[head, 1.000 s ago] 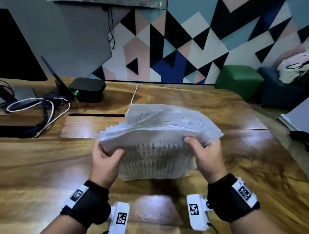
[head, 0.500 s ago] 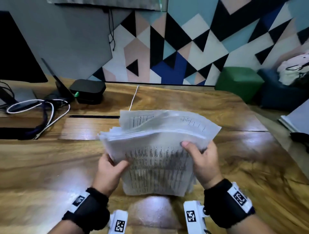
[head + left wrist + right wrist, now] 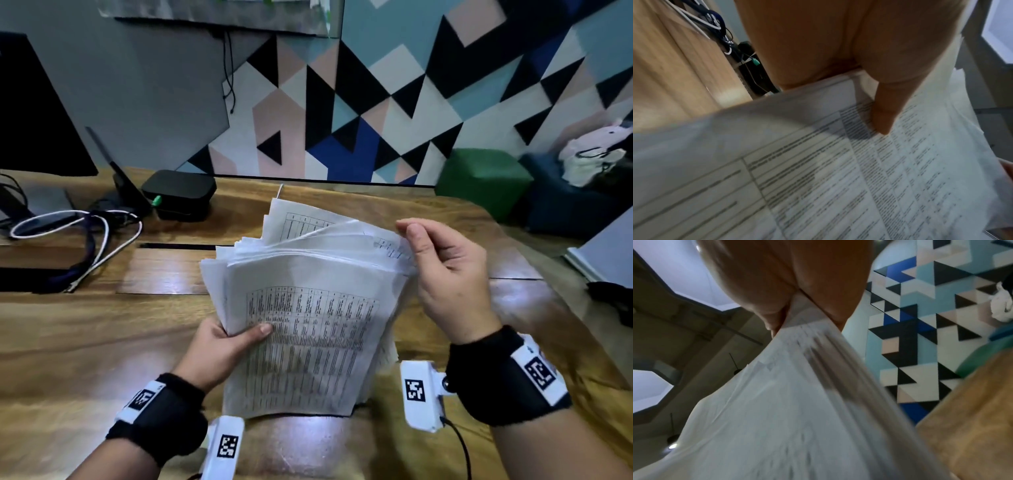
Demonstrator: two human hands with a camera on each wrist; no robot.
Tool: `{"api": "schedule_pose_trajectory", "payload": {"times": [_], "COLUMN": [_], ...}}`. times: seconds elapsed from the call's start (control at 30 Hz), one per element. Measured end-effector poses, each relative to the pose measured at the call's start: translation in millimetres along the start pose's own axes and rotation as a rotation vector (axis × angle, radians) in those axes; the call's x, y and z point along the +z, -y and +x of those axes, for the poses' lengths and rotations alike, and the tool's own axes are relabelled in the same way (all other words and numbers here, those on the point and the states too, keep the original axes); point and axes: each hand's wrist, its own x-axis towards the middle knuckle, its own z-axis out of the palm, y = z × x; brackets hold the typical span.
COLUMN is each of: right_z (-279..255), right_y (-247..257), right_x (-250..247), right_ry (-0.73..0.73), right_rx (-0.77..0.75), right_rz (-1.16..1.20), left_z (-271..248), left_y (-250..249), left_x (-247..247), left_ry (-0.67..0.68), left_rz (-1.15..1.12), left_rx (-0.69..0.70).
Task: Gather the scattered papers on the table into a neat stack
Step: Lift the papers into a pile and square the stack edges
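Note:
A thick bundle of printed papers (image 3: 308,308) stands tilted, its lower edge on the wooden table (image 3: 85,342). My left hand (image 3: 226,339) grips the bundle's left edge, thumb on the front sheet (image 3: 838,178). My right hand (image 3: 442,270) pinches the upper right corner of the papers (image 3: 797,386) between thumb and fingers. The sheets fan out unevenly at the top, with one printed sheet (image 3: 294,219) sticking up behind.
A black box (image 3: 180,193) and a tangle of white and dark cables (image 3: 85,240) lie at the back left of the table. A dark monitor (image 3: 34,113) stands far left. A green pouf (image 3: 483,178) and a blue seat with bags (image 3: 582,185) stand off the table's right.
The bundle has turned more upright. My right hand has slid from the right edge up to the top right corner. My left hand has stayed on the left edge.

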Motion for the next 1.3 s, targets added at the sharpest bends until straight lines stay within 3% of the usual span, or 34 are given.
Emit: {"api": "schedule_pose_trajectory", "payload": {"times": [0.1,0.23,0.3,0.5,0.67,0.77,0.87,1.0,1.13,1.2,1.3], "right_z": [14,17,11,20,25,19,11,12,32,38,41], "right_y": [2,-17,-25,-21,-23,-26,-29,-31,-34,-39,-50], "right_x": [-9,-9,-5,-3,0,5,11,20,2,-13,-30], "right_ry": [0.103,0.363,0.42,0.313,0.187,0.185,0.211,-0.017,-0.491,-0.545,-0.513], "right_rx": [0.067,0.278,0.307,0.266,0.464,0.503,0.449,0.287,0.208,0.236,0.359], "right_rz": [0.095,0.026,0.016,0.182,0.569,0.554,0.357,0.151,0.105,0.147,0.244], "left_z": [0,-2,-2,7,11,11,8,3,3,0,-5], "left_y": [-2,-4,-5,-12,-12,0,17,24,47,56,73], "left_x": [-15,-22,-23,-36,-30,-24,-26,-28,-40,-42,-46], "left_ry": [0.023,0.035,0.067,0.115,0.184,0.16,0.107,0.051,-0.051,-0.141,-0.268], "left_rz": [0.011,-0.031,-0.052,-0.13,-0.166,-0.169,-0.162,-0.13,-0.116,-0.076,0.119], "left_rx": [-0.001,-0.023,-0.032,-0.065,-0.145,-0.245,-0.303,-0.362,-0.441,-0.487,-0.54]}}
